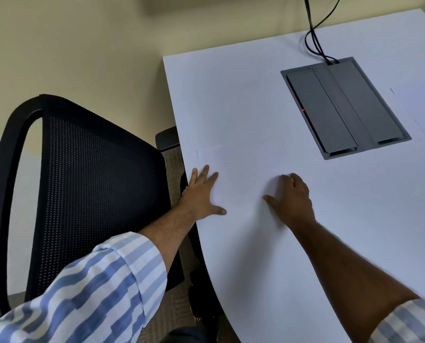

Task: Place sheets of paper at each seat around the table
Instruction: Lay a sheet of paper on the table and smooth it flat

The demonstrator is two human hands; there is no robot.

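A white sheet of paper lies flat on the white table in front of the black mesh chair; its edges are faint against the tabletop. My left hand rests flat on the sheet's left part at the table's edge, fingers spread. My right hand presses flat on the sheet's right part, fingers apart. Neither hand grips anything.
A grey cable box with two lids is set into the table at the upper right, with black cables running out toward the wall. The chair's armrest touches the table edge. Carpet lies below.
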